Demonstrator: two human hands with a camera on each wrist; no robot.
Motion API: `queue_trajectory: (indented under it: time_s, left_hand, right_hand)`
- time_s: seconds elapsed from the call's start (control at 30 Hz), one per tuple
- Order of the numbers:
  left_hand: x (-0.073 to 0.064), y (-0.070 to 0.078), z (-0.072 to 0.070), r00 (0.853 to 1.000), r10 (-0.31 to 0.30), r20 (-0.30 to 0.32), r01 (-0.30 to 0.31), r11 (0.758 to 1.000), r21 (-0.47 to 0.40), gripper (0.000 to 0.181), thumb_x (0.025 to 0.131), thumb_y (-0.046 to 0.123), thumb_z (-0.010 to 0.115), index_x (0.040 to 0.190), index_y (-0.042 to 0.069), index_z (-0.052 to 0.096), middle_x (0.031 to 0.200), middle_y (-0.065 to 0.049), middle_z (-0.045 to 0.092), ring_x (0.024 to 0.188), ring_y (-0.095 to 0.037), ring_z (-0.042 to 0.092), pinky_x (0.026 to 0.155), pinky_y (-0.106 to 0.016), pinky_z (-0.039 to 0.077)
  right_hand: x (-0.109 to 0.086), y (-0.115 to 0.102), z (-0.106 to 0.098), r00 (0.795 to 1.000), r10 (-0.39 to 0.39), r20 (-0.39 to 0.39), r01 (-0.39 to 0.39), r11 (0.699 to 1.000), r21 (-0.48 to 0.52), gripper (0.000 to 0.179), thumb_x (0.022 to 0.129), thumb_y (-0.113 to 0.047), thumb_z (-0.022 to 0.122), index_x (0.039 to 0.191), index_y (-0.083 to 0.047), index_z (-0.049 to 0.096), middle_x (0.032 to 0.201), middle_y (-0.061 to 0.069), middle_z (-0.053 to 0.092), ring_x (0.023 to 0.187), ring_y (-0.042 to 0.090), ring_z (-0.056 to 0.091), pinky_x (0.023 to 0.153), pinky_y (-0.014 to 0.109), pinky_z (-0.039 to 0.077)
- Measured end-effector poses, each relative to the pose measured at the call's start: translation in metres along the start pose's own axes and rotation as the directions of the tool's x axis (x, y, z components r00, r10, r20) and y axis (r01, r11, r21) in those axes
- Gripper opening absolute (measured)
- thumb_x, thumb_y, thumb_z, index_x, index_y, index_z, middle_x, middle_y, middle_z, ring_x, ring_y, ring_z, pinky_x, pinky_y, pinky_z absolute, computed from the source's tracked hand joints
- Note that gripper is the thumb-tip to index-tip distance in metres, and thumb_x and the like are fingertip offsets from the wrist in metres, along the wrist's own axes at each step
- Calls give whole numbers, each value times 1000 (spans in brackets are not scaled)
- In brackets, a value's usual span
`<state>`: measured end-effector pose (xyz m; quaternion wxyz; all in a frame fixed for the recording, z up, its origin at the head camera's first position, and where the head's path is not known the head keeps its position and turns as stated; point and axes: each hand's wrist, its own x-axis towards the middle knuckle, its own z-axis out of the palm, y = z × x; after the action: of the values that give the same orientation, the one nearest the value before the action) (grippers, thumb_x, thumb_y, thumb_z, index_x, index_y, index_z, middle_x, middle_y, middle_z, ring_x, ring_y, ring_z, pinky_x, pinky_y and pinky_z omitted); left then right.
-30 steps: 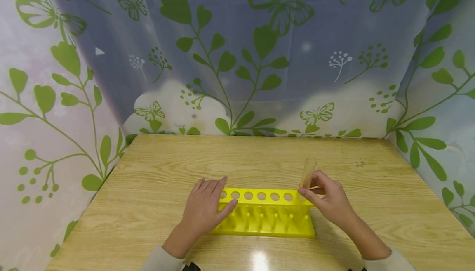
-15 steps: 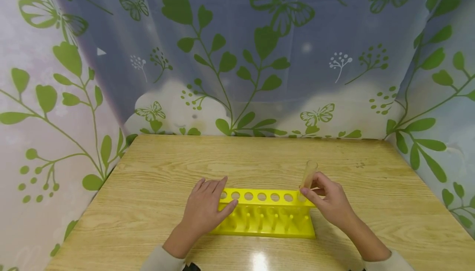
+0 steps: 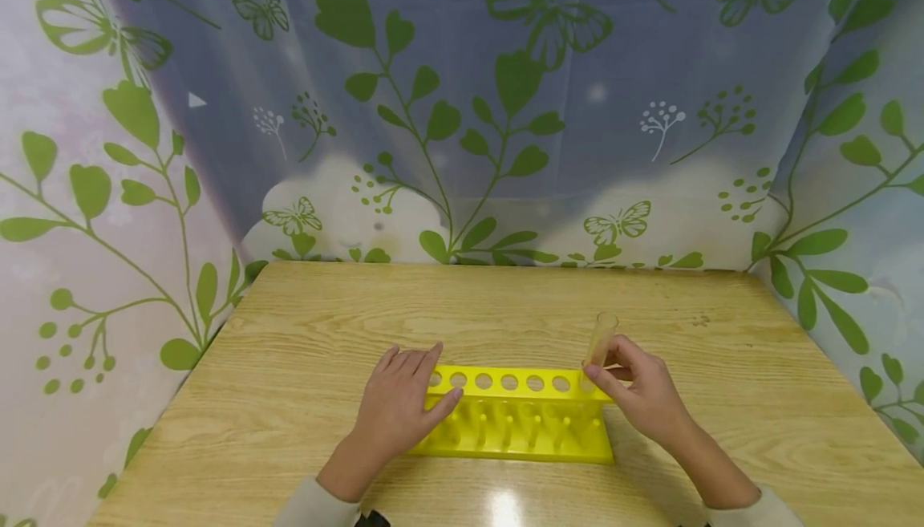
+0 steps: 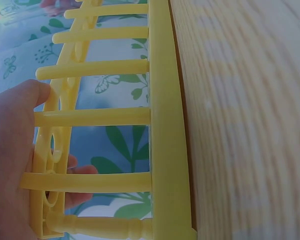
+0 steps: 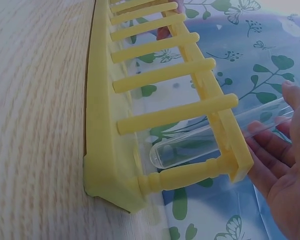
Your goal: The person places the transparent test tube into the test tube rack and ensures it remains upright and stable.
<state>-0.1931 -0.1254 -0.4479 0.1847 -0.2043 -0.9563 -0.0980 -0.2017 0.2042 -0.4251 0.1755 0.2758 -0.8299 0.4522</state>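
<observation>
A yellow test tube rack [image 3: 516, 451] stands upright on the wooden table, with a row of holes in its top bar and short pegs along the front. My left hand [image 3: 397, 407] grips the rack's left end; in the left wrist view its thumb [image 4: 37, 92] lies on one side of the top bar and fingertips show behind. Over the right end, my right hand [image 3: 650, 395] pinches a clear glass test tube [image 3: 601, 338], tilted slightly. The right wrist view shows the tube [image 5: 190, 147] passing through the end hole, its rounded bottom hanging near the base.
The wooden table [image 3: 325, 310] runs back to a curtain [image 3: 462, 150] printed with green leaves and butterflies, which also hangs at both sides. The rack's other visible holes hold no tubes.
From one second to half a second ago, the test tube sank slightly and my right fingers shifted a little with it. Since then nothing visibly moves; my left hand and the rack stay put.
</observation>
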Motion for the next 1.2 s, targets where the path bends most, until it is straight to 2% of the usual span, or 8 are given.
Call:
queue_trajectory:
  time_s: [0.33, 0.57, 0.8, 1.2]
  left_hand:
    - [0, 0, -1, 1000, -1, 0, 1, 1000, -11, 68, 94, 59, 49, 138, 8, 54, 123, -5, 64, 116, -23, 58, 109, -49, 35]
    - [1, 0, -1, 1000, 6, -12, -6, 1000, -5, 67, 93, 59, 50, 138, 8, 54, 123, -4, 64, 115, -22, 58, 109, -49, 36]
    - [0, 0, -1, 1000, 4, -3, -4, 1000, -3, 68, 94, 59, 50, 139, 8, 54, 123, -5, 64, 116, -23, 58, 109, -49, 35]
    - [0, 0, -1, 1000, -1, 3, 1, 1000, -13, 69, 94, 59, 49, 139, 7, 54, 124, -5, 64, 116, -24, 58, 110, -50, 34]
  right_hand:
    - [-1, 1, 1, 999, 39, -3, -39, 999, 9, 15, 92, -1, 64, 94, -15, 59, 88, -5, 63, 84, 5, 65, 70, 25, 58]
    - [0, 3, 2, 999, 35, -7, -35, 999, -5, 15, 91, -1, 65, 93, -14, 59, 87, -5, 63, 83, 6, 65, 70, 24, 57]
    - [-1, 5, 2, 998, 55, 3, -55, 998, -7, 13, 92, -5, 65, 93, -16, 58, 88, -5, 63, 83, 7, 65, 70, 28, 58]
    - [-2, 5, 2, 997, 76, 12, -76, 997, -13, 12, 93, -7, 65, 94, -17, 59, 89, -6, 63, 85, 6, 64, 72, 28, 58]
